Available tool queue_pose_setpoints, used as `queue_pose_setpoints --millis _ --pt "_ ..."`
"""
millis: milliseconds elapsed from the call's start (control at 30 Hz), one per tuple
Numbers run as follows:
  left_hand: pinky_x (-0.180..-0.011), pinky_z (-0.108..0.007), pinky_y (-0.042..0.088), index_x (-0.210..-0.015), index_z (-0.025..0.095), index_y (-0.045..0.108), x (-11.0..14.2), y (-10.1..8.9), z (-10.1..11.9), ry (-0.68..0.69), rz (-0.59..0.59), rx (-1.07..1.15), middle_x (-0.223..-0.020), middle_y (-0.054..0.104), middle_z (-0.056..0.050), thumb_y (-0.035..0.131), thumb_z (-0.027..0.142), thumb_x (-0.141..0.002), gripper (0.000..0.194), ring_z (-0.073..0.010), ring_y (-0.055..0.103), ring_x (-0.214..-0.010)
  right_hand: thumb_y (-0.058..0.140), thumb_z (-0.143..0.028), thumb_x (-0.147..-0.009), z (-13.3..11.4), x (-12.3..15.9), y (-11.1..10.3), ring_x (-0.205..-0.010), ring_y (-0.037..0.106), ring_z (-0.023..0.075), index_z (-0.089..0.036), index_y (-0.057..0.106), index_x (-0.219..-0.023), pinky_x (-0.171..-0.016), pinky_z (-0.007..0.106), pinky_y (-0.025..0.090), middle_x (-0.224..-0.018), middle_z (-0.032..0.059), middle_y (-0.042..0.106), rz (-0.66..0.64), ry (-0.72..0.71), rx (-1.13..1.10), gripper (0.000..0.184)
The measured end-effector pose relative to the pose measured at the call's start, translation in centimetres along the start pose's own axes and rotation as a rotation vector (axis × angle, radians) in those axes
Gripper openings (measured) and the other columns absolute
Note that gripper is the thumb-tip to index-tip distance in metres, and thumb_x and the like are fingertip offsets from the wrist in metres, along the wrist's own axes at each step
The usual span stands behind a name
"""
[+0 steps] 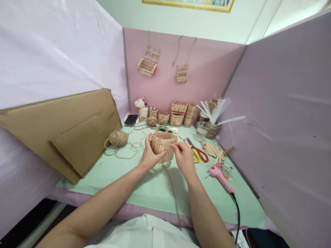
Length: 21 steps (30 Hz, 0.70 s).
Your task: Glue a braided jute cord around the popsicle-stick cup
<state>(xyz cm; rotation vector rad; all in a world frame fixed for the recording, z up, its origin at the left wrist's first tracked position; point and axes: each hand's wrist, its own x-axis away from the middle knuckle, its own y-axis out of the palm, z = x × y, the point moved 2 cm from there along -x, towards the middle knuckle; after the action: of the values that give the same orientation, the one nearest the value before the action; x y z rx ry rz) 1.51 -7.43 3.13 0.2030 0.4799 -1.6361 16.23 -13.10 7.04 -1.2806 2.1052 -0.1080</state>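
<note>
A small round pot (160, 146) made of upright wooden craft sticks is held above the table, its open top facing up and slightly toward me. My left hand (150, 154) grips its left side, fingers behind and thumb across the front. Around the pot, just below the rim, runs a band of twine. At the pot's right front edge my right hand (184, 156) is closed in a pinch on the twine; the fingertips partly hide it. A loose length of twine (172, 182) hangs from beneath the pot toward my lap.
Scissors (201, 153), craft sticks (213, 150) and a pink glue gun (221, 177) lie to the right. A twine ball (118, 137) sits left, beside leaning cardboard (85, 137). Finished stick pots (177, 120) and a plastic cup (201, 131) stand behind.
</note>
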Motion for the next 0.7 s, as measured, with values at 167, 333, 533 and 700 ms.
queue_pose_setpoints --millis 167,333,533,700 --pt "-0.1 -0.042 0.038 -0.143 0.022 0.012 0.01 -0.02 -0.09 0.012 -0.013 0.0 -0.122 0.049 -0.012 0.075 0.033 -0.063 0.103 -0.026 0.049 -0.119 0.052 -0.039 -0.083 -0.09 0.0 -0.22 -0.069 0.055 0.0168 -0.017 0.065 -0.075 -0.067 0.027 0.039 -0.075 0.0039 0.068 0.018 0.018 0.042 0.027" --pt "-0.101 -0.042 0.038 -0.143 0.022 0.012 0.07 0.06 -0.1 0.023 -0.024 0.013 -0.123 0.048 -0.012 0.076 0.033 -0.063 0.103 -0.0264 0.048 -0.12 0.053 -0.04 -0.082 -0.01 -0.08 -0.29 -0.067 0.054 0.0163 -0.017 0.065 -0.073 -0.065 0.027 0.038 -0.073 0.0037 0.067 0.033 0.023 0.076 0.027" --pt "-0.101 -0.043 0.038 -0.143 0.022 0.013 0.09 0.18 -0.03 0.02 -0.031 0.036 -0.122 0.049 -0.012 0.075 0.032 -0.063 0.102 -0.0265 0.048 -0.12 0.052 -0.045 -0.081 0.21 -0.2 -0.11 -0.061 0.051 0.0157 -0.018 0.062 -0.068 -0.061 0.027 0.036 -0.065 0.0029 0.064 0.035 0.027 0.113 0.032" --pt "-0.101 -0.044 0.038 -0.142 0.022 0.015 0.12 0.31 -0.07 -0.004 -0.042 0.065 -0.123 0.048 -0.012 0.075 0.032 -0.063 0.1 -0.0264 0.049 -0.119 0.053 -0.047 -0.079 0.39 -0.33 -0.21 -0.055 0.047 0.0139 -0.018 0.059 -0.062 -0.056 0.025 0.034 -0.057 0.0003 0.059 0.025 0.066 0.124 0.034"
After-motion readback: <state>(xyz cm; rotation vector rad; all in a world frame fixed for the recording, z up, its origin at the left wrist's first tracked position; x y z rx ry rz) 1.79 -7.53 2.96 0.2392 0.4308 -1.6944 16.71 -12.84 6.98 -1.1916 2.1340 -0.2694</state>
